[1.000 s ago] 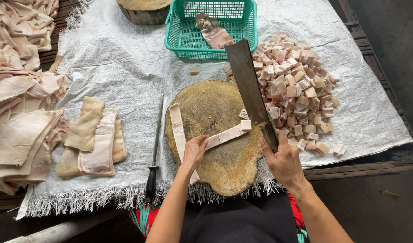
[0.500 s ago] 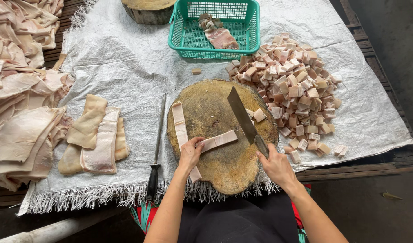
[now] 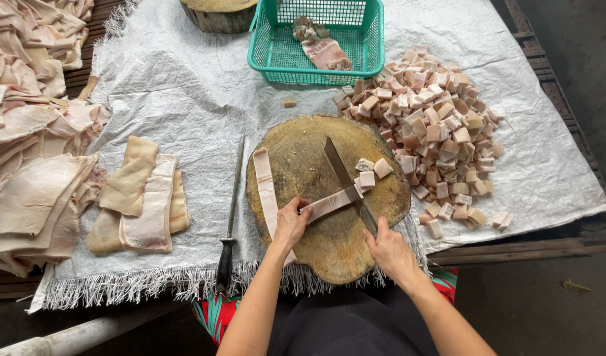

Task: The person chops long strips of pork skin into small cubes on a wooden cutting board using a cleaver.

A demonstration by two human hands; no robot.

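Our left hand presses fingertips down on a pale, fatty strip lying across the round, rough wooden block. Our right hand is wrapped around the cleaver, its flat blade meeting the strip's end beside cut cubes. A second strip lies left.

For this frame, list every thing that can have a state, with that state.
Left hand: pressing the pale meat strip onto the round wooden chopping block.
Right hand: gripping the cleaver, blade down across the strip.
Second strip: lying uncut on the block.
Green plastic basket: upright, holding scraps.
Sharpening steel: lying unused.
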